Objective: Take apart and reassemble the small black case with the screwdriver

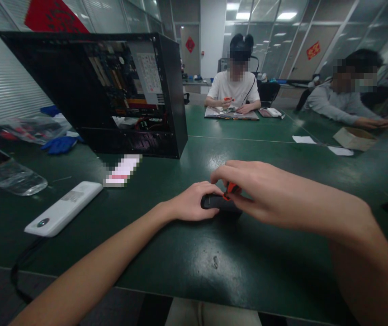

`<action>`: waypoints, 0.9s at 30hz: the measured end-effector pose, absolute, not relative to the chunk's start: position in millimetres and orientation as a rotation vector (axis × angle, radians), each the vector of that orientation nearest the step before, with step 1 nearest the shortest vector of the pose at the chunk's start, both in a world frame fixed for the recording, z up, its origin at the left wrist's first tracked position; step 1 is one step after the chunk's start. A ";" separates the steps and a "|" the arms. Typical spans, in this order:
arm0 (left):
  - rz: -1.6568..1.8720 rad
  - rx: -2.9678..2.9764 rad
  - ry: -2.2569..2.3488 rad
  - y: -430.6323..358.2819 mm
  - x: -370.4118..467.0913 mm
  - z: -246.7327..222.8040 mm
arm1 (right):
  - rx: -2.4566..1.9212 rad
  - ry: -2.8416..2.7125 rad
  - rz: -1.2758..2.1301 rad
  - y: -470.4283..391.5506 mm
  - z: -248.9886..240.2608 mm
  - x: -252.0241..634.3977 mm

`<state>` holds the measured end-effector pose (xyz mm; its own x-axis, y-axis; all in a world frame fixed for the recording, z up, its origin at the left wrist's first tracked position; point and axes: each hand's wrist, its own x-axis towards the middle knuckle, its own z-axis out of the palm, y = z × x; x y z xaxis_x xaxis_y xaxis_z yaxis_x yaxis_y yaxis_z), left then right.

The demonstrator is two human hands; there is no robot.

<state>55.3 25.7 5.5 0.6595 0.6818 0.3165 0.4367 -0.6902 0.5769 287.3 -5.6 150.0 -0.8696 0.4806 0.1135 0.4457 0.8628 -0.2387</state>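
Low over the green table (201, 267), my left hand (196, 201) grips the left end of a black oblong block (229, 204), thumb on the near side and fingers over the far side. The block's right part lies behind my right hand, so its kind cannot be made out. My right hand (265, 190) arches over that end from the right. Its fingers and thumb pinch a small orange-and-black tool (232, 189), which looks like a screwdriver handle and touches or nearly touches the block's top. Fingers cover most of the tool, and its tip is hidden.
An open black computer case (175, 104) stands back left. Left of me lie a white power bank (65, 208) with a cable, a clear bottle (14, 174) and blue gloves (60, 144). Two people sit across the table, near a cardboard box (355, 138) and papers (303, 139).
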 end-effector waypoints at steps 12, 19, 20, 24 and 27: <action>0.693 2.457 0.934 21.3 58.9 6.4 | -0.705 -2.538 0.267 12.3 133.3 302.9; 0.671 2.448 1.033 16.1 68.1 4.7 | -1.064 -1.814 0.161 22.1 59.0 374.1; 0.678 2.446 1.038 15.9 69.6 3.6 | -1.086 -1.751 0.153 22.5 48.2 378.9; 0.710 2.447 1.018 15.6 72.7 1.7 | -1.123 -1.789 0.165 22.7 27.7 382.4; 0.722 2.441 1.015 15.4 72.5 2.3 | -1.095 -1.799 0.172 22.4 29.0 380.2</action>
